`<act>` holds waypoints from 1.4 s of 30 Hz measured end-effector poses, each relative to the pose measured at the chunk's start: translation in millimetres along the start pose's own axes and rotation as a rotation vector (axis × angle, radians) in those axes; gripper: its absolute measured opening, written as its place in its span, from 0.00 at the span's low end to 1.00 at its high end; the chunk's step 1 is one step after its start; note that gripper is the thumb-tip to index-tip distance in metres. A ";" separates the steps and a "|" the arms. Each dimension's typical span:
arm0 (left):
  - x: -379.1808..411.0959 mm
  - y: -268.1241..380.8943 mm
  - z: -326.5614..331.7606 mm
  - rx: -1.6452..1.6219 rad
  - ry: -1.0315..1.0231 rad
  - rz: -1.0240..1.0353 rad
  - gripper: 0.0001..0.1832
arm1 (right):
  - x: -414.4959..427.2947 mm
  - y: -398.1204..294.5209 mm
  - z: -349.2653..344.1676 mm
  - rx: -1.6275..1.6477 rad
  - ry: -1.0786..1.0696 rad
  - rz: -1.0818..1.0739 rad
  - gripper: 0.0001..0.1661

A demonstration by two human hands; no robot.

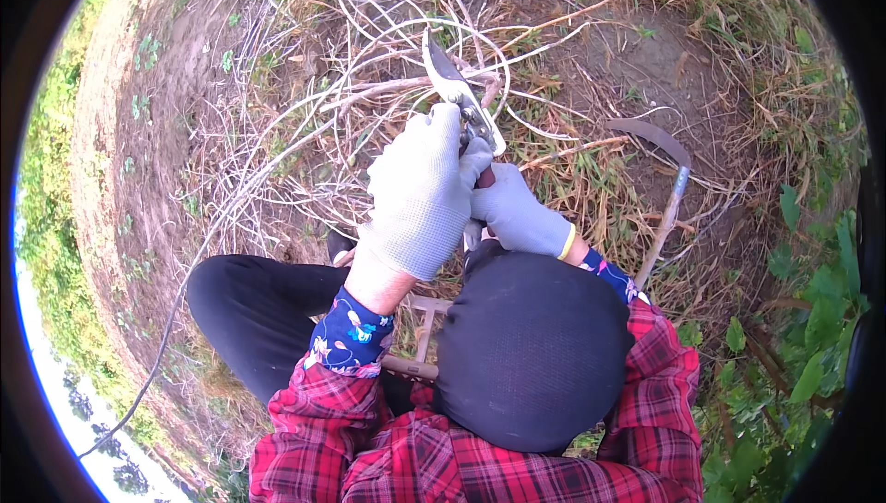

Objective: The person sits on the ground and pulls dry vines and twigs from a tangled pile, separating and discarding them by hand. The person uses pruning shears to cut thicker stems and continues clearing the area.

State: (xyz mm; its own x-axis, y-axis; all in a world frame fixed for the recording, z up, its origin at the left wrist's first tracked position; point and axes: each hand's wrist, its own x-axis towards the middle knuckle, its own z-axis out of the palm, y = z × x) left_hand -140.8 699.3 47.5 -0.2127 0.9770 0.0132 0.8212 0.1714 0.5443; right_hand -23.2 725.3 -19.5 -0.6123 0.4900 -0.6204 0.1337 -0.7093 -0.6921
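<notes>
My left hand (419, 188), in a pale knitted glove, is closed around the handles of a pair of pruning shears (471, 105). Their curved metal blade points up and away from me over a tangle of cut, pale vine stems (387, 84). Close against it on the right, my right hand (522, 209), gloved too, grips the lower end of a reddish-brown handle. The fingers of both hands partly hide the handles. A thicker woody branch (377, 90) lies behind the blade, and whether the blade touches a stem cannot be told.
On the ground at right lies a sickle with a curved blade (654, 135) and wooden handle (661, 229). A long thin stem (214, 226) arcs down the left side. My dark-clad knees flank a wooden frame (426, 326). Leafy plants (817, 309) grow at lower right.
</notes>
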 end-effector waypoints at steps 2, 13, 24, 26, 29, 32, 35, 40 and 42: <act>1.5 -1.3 -0.5 0.065 -0.025 0.028 0.18 | -0.5 -0.8 -0.8 -0.069 0.011 -0.022 0.08; 0.7 -8.4 -3.3 0.162 0.037 0.023 0.26 | -1.6 -16.4 6.9 -0.424 -0.021 -0.013 0.12; 9.6 -11.7 -9.3 0.169 -0.093 0.206 0.21 | -6.3 -12.3 7.3 -0.423 -0.043 -0.154 0.13; 11.1 -12.7 -8.0 0.175 -0.054 0.263 0.23 | -6.2 -10.3 6.8 -0.414 -0.015 -0.164 0.12; 10.5 -12.1 -6.2 0.174 -0.072 0.259 0.22 | -6.5 -11.1 6.3 -0.366 -0.017 -0.064 0.10; 10.2 -10.4 0.4 0.155 -0.094 0.190 0.21 | -8.5 -21.6 4.9 -0.259 -0.082 0.041 0.15; 11.7 -7.4 5.8 0.012 0.002 0.298 0.17 | 0.4 2.5 -6.3 -0.163 -0.051 -0.158 0.14; -16.5 -2.6 9.0 -0.133 -0.033 -0.039 0.12 | -16.0 -9.9 -10.7 0.182 -0.072 -0.126 0.23; -28.6 -8.2 20.7 -0.301 0.022 -0.036 0.10 | -9.7 1.9 -12.4 0.387 -0.159 -0.132 0.24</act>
State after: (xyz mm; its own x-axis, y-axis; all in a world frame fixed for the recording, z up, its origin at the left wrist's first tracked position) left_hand -130.5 672.6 25.4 -0.2533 0.9674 0.0061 0.6193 0.1573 0.7692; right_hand -7.4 725.4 -19.4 -0.7206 0.5270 -0.4506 -0.2374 -0.7981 -0.5538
